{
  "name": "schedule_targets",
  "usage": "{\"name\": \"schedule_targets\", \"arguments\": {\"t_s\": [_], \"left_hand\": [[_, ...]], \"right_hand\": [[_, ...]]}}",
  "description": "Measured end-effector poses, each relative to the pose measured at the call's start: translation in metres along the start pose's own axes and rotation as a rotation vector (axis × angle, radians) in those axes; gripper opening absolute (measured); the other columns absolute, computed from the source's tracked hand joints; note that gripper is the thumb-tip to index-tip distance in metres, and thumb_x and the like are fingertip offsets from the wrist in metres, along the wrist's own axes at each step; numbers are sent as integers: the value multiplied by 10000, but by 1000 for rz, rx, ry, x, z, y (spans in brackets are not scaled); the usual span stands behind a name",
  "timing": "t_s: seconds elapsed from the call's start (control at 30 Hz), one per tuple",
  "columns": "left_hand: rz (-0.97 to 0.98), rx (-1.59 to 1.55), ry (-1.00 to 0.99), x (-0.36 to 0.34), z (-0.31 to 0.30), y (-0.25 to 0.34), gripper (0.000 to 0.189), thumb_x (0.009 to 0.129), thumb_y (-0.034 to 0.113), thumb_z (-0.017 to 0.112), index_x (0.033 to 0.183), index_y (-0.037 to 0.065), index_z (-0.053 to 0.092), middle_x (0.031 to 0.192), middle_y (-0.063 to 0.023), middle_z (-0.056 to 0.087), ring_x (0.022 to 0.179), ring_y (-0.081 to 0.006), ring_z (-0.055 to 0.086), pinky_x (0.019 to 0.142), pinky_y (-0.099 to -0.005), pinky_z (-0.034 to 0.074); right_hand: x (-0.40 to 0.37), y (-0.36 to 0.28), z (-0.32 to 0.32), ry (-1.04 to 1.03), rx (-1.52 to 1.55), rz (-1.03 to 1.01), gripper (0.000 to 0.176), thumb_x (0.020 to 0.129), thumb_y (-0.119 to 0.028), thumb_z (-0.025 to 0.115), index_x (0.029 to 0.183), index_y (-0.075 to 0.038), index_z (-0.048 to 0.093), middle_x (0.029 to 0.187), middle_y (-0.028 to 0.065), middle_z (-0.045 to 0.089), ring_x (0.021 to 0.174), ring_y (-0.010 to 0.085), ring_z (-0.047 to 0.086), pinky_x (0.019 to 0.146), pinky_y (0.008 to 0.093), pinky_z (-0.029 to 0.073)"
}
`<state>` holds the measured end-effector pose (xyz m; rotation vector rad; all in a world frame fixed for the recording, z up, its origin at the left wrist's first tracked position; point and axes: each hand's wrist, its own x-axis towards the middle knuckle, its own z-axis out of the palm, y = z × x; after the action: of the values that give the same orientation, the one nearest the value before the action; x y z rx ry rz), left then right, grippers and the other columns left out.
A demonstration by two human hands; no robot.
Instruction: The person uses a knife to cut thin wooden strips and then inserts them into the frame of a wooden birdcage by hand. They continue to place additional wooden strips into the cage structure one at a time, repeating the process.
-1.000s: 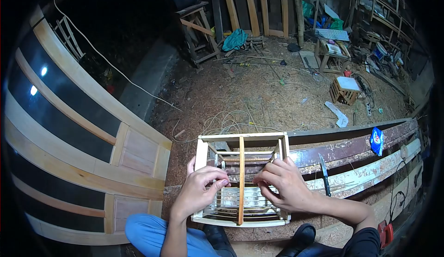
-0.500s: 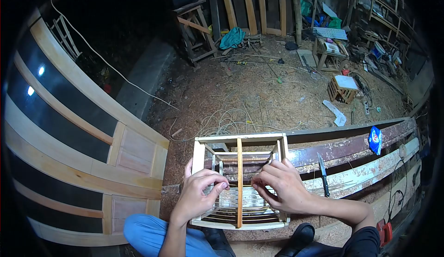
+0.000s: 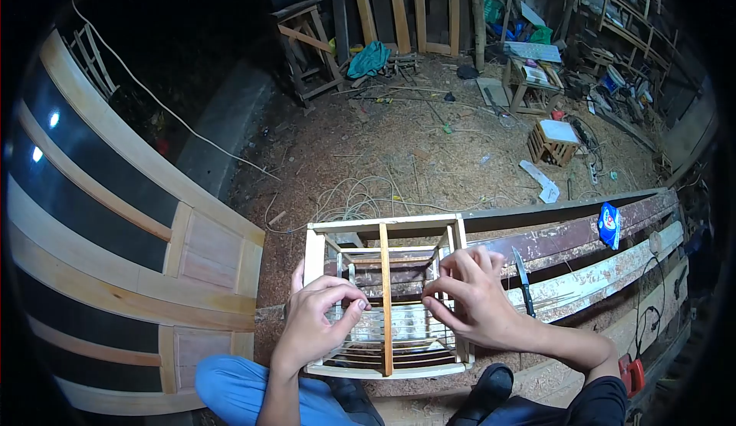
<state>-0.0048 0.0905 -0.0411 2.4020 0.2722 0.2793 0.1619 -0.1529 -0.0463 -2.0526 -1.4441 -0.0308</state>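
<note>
A small wooden frame (image 3: 313, 261) with thin slats inside stands in front of me, and a brown middle strip (image 3: 386, 303) runs down across its open face. On the left side of the strip, my left hand (image 3: 322, 322) rests against the frame with thumb and forefinger pinched together. To the right of the strip, my right hand (image 3: 477, 299) hovers over the frame, its thumb and forefinger pinched and the other fingers bent. Whatever lies in either pinch is too small to make out.
A knife (image 3: 524, 282) and a blue packet (image 3: 609, 226) lie on the plank bench (image 3: 567, 292) to the right. Panelled wooden doors (image 3: 161, 273) lean at left. Coiled cable (image 3: 349, 200) and a slatted crate (image 3: 553, 144) sit on the shavings-covered ground. A red tool (image 3: 632, 376) is at lower right.
The whole view has shifted slightly. My right hand has moved a little right, away from the middle strip, with its fingers lifted more. My left hand has barely moved against the frame.
</note>
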Motion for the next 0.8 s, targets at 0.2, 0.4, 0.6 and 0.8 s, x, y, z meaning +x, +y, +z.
{"name": "schedule_targets", "arguments": {"t_s": [0.2,0.4,0.6,0.8], "left_hand": [[0,-3,10,-1,-1,5,92,947,219,785,950,140,832,971,-25,787,1019,-222,742,1294,-611,195],[-17,-7,2,-1,0,7,84,953,203,781,949,134,830,968,-14,790,1016,-211,745,1285,-603,201],[-22,-34,3,-6,-2,1,96,978,164,756,996,100,825,1125,-69,800,1181,-264,715,1277,-585,277],[42,-24,130,-14,-25,0,174,993,73,699,1123,33,807,1488,-188,663,1502,-391,511,1236,-506,405]], "right_hand": [[1,9,16,-30,339,46,175,993,-249,784,1022,-85,730,1073,100,512,1071,300,452,931,461,335],[3,8,9,-129,327,74,167,1014,-212,756,1029,-52,712,1093,122,515,1080,311,453,967,469,356],[4,8,8,-128,345,69,171,1011,-209,756,1036,-45,713,1110,126,520,1086,308,463,972,462,378],[1,12,10,-71,359,60,179,975,-223,800,1032,-63,742,1101,105,526,1088,285,477,988,426,406]]}}
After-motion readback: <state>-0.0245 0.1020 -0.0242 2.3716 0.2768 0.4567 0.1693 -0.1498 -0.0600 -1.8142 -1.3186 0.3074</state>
